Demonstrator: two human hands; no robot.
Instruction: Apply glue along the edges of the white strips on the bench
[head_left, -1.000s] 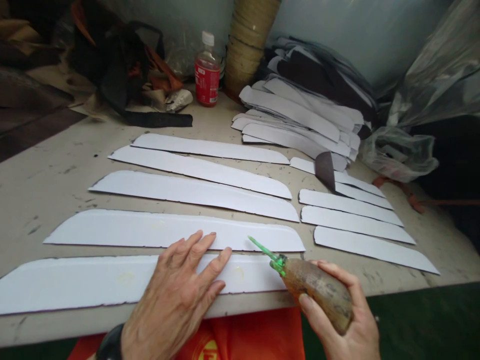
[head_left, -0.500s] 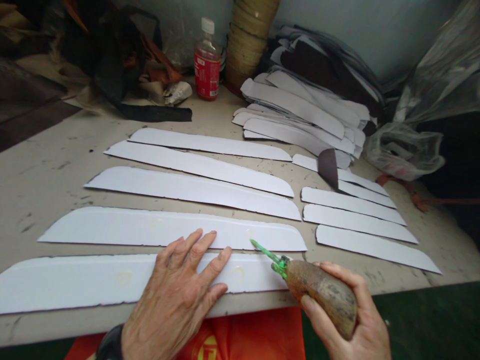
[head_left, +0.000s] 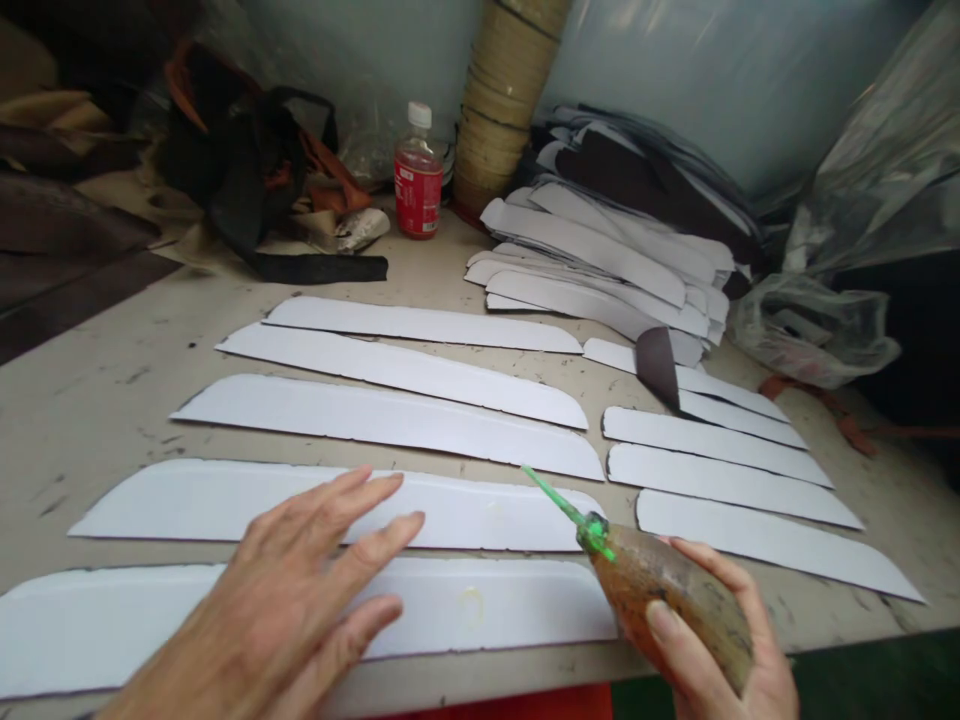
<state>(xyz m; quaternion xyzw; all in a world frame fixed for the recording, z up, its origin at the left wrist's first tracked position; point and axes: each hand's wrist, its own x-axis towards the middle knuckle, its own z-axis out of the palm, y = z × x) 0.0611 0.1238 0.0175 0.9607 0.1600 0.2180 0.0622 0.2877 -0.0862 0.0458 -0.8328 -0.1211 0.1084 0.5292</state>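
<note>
My right hand [head_left: 720, 640] grips a brown-stained glue bottle [head_left: 667, 590] with a thin green nozzle [head_left: 555, 492]. The nozzle tip points up and left, near the upper edge of the second white strip [head_left: 465, 505] from the front. Over the left part of that strip and the front strip [head_left: 540, 600] hovers my left hand [head_left: 300, 580], fingers spread and holding nothing. A pale yellowish ring of glue [head_left: 471, 606] shows on the front strip, and a fainter mark lies on the second one. Further back lie several more long white strips [head_left: 360, 410].
Shorter white strips [head_left: 735, 485] lie in a row at the right. Behind them is a pile of cut pieces [head_left: 592, 235] beside a plastic bag [head_left: 814, 325]. A red-labelled bottle [head_left: 418, 190] stands at the back, near dark scraps [head_left: 322, 268].
My left hand has lifted off the strips and shifted left. The glue bottle's nozzle has come away from the second strip, swinging upward. The camera view has tilted up a little.
</note>
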